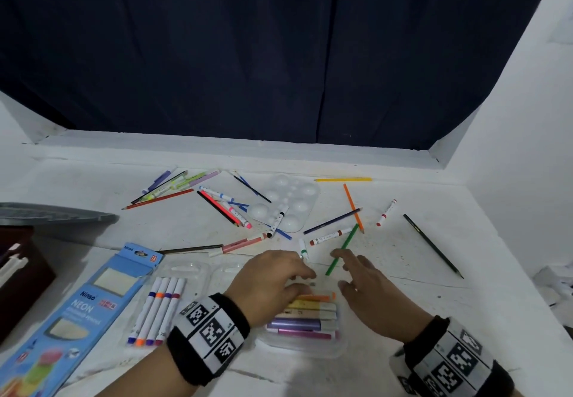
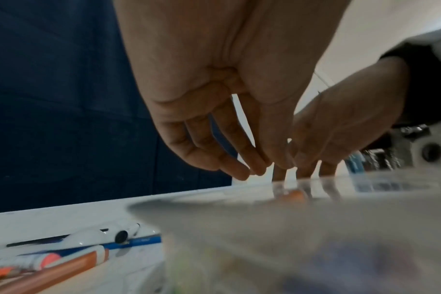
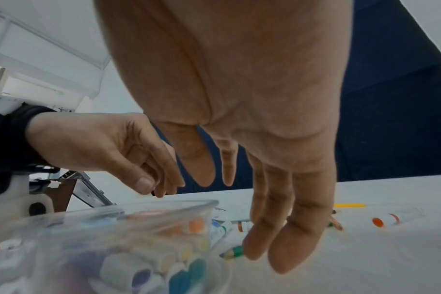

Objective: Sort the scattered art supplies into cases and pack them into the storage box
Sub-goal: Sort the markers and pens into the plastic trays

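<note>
Hovering over the clear plastic case (image 1: 302, 342) at 6 o'clock on the counter (image 1: 403, 303), your left hand (image 1: 273, 285) has its fingers drawn together, tips pointing down at the far end of the case; whether they pinch anything there, you cannot tell from these views. Your right hand (image 1: 370, 291) sits just to the 3 o'clock side of the case, fingers spread and relaxed, holding nothing, its fingertips (image 3: 285, 256) hanging above the counter. The case holds a row of thick highlighters (image 1: 305, 316), orange at the far end, then yellow, pale, purple and pink toward you.

A green pencil (image 1: 342, 249) lies just beyond your right hand, toward 12 o'clock, and a green-capped marker (image 1: 303, 249) lies between your two hands. At 9 o'clock from the case, four thin markers (image 1: 158, 310) lie side by side in a second clear tray (image 1: 192, 272), and further toward 8 o'clock lies a blue pencil box (image 1: 83, 319) marked NEON. Toward 12 o'clock the white paint palette (image 1: 288, 201) rests among scattered pencils and markers. A dark pencil (image 1: 432, 244) lies alone at 2 o'clock, a yellow pencil (image 1: 342, 179) near the counter's far edge.
</note>
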